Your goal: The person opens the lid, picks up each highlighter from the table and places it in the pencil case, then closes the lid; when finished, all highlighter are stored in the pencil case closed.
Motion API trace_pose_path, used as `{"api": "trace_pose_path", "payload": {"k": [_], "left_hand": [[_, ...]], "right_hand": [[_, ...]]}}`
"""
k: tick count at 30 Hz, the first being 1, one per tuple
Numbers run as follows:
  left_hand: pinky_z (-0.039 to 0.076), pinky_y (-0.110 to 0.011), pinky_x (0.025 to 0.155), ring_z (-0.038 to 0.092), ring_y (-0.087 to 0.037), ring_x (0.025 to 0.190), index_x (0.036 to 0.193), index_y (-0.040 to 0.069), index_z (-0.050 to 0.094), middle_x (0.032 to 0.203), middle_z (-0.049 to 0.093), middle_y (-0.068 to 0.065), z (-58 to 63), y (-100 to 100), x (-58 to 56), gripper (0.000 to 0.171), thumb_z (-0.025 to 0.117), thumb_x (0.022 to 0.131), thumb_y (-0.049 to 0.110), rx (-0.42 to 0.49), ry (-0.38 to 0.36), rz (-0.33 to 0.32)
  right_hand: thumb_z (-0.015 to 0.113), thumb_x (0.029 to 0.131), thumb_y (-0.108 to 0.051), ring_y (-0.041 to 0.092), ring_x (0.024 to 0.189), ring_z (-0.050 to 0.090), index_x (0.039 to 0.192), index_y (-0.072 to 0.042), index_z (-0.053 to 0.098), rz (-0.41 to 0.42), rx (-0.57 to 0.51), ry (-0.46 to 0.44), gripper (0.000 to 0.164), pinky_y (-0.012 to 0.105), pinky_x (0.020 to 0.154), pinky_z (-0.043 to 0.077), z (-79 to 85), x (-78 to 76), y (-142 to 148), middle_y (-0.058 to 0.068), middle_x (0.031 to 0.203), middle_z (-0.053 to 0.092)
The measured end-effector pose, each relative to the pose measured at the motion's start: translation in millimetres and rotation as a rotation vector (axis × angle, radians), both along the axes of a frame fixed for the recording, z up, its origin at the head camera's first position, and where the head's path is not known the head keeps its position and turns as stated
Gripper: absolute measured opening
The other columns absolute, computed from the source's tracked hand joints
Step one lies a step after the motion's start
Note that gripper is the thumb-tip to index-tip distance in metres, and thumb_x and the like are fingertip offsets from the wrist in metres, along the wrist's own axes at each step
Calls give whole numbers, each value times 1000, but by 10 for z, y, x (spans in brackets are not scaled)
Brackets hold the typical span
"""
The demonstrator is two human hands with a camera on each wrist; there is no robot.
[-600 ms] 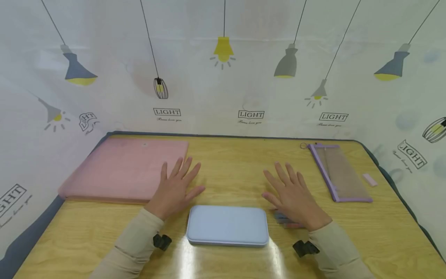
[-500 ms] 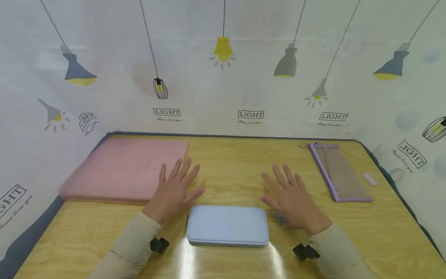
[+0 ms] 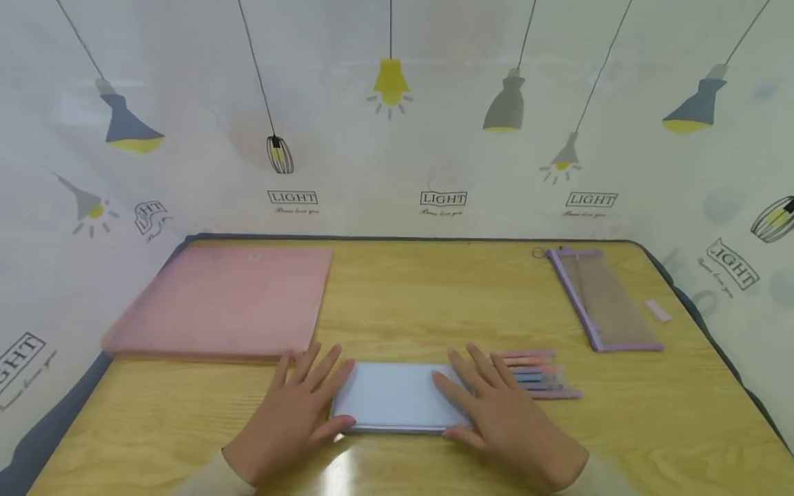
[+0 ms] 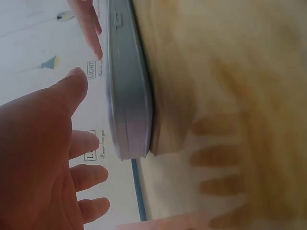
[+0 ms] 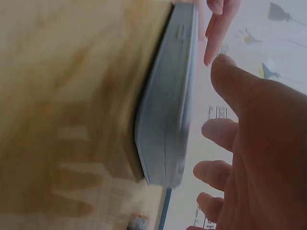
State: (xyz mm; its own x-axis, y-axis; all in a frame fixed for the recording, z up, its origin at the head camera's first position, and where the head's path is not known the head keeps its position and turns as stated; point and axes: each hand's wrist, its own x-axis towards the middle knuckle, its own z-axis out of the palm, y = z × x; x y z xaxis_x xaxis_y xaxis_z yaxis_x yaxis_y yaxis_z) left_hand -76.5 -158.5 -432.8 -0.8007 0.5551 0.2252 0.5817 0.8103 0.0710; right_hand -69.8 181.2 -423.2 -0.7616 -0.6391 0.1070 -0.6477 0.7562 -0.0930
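Note:
A light blue, rounded rectangular case (image 3: 397, 396) lies closed on the wooden table in front of the person. My left hand (image 3: 294, 413) is over its left end, fingers straight and spread, holding nothing. The right hand (image 3: 505, 420) mirrors it over the right end, with thumb and index finger overlapping the lid in the head view. In the left wrist view, a gap shows between the left thumb (image 4: 72, 88) and the side of the case (image 4: 129, 91), which has a small catch. The right wrist view likewise shows the right fingers (image 5: 216, 175) spread beside the case (image 5: 168, 105).
Several coloured pens (image 3: 540, 379) lie right of the case, partly behind the right hand. A purple-edged mesh zip pouch (image 3: 614, 303) and a small pink block (image 3: 657, 311) are farther right. A large flat pink sleeve (image 3: 223, 300) covers the back left. A printed curtain surrounds the table.
Both hands have drawn back toward the person and inward, from beyond the case to over its two ends. More of the pens now shows. The case has stayed in place.

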Motion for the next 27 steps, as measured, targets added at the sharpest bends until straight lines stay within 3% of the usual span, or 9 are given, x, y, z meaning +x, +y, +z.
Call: {"api": "trace_pose_path", "payload": {"k": [7,11,21,27], "left_hand": [[25,-64,110,38,-42,139,146,14,49,151,45,-14,-84,23,33,74,41,94,68,14,44,-20],[23,-63,112,39,-41,139,146,14,49,151,45,-14,-78,62,44,75,47,92,67,26,5,-17],[34,-55,111,44,-39,136,148,13,45,153,42,-17,-35,208,30,79,70,86,54,120,-129,-65],[41,-53,105,47,-38,132,145,10,48,148,45,-19,-70,197,-11,78,78,82,44,107,-96,-110]], "right_hand": [[53,94,-60,41,147,25,149,-19,44,32,13,10,69,62,112,28,5,82,-37,14,156,37],[57,92,-60,40,145,28,148,-18,45,41,27,12,71,60,112,31,6,73,-44,15,155,38],[72,87,-40,40,136,44,143,-15,51,62,20,7,65,55,108,39,50,-2,-89,20,150,43],[79,81,-41,37,128,51,138,-16,57,85,-10,-1,66,51,105,43,73,-63,-94,18,143,50]]}}
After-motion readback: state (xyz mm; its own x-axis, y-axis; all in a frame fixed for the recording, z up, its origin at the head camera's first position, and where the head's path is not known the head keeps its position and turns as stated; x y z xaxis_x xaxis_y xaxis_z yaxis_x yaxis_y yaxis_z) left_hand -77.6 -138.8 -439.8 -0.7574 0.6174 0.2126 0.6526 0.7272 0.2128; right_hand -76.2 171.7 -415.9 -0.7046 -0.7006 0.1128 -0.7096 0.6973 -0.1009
